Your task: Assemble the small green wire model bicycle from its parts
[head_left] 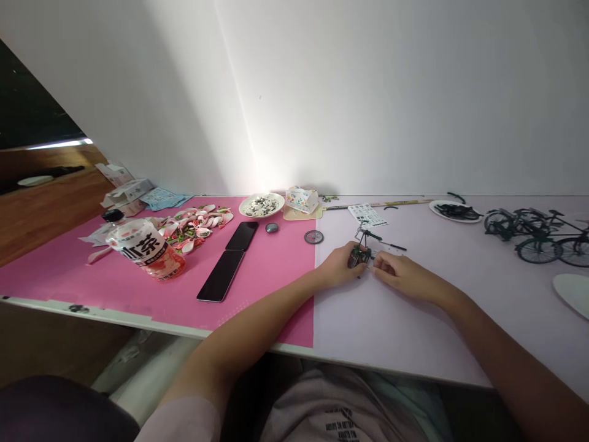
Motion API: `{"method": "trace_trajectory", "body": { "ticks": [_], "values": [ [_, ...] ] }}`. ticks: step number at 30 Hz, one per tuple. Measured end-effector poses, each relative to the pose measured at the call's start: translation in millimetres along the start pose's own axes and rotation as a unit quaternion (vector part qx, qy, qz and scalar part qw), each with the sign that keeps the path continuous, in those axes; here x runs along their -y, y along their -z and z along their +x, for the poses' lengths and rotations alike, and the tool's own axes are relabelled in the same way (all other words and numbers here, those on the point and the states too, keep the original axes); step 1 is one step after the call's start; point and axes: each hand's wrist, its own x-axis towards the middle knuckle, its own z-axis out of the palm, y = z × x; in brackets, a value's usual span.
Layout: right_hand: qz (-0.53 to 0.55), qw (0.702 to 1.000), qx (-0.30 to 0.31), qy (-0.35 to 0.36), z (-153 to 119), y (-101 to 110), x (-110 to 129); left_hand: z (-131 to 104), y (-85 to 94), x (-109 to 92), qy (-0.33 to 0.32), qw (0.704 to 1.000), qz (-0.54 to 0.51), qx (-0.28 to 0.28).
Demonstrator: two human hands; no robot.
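In the head view, the left hand (339, 265) grips a small model bicycle (363, 240) low over the desk (271, 276). The right hand (399, 273) has its fingers curled just beside the bicycle; whether they pinch anything, I cannot tell. Left of the bicycle lies a loose wheel (314, 237); right of it, a screwdriver-like rod (397, 247).

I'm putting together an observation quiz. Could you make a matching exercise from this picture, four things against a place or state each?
Things
1. Spoked wheel
2. Small model bicycle
3. Bottle
4. Folding phone

Places and states
A. Opened out flat, screen dark
B. Held in the left hand
C. At the border of the pink surface and the pale surface
D. Black cap, reddish contents

Right pairs: 1-C, 2-B, 3-D, 4-A
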Motion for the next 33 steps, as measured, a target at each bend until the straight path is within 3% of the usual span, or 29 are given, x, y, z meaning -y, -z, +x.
{"method": "trace_trajectory", "body": {
  "ticks": [33],
  "values": [
    [0.013, 1.000, 0.021, 0.016, 2.1, -1.3, -3.3, 0.4, -1.0, -0.3, -0.002, 1.000, 0.002, -0.002]
  ]
}}
